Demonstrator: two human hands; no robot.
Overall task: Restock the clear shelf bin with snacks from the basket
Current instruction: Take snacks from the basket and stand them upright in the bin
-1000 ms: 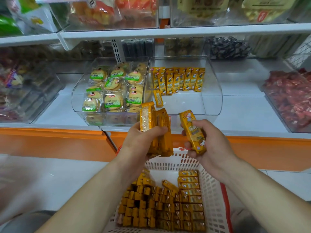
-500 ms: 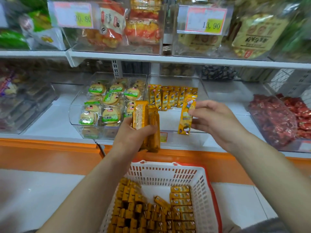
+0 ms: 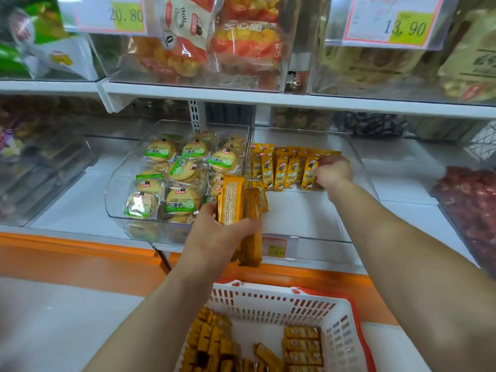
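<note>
The right hand point(image 3: 332, 170) was inside the clear bin point(image 3: 322, 242), fingers curled on the last packet point(image 3: 308, 174) at the three o'clock end of the row of packets point(image 3: 276, 167). The row stood upright toward the bin's back, and the hand was near the right wall. From the row toward six o'clock the bin floor lay bare up to the front lip. The left hand point(image 3: 220, 234) gripped a bundle of packets point(image 3: 236, 205) upright over that lip at the bin's seven o'clock corner, just beside the biscuit bin point(image 3: 112, 200). The basket point(image 3: 271, 299) sat below at six o'clock, holding more packets.
</note>
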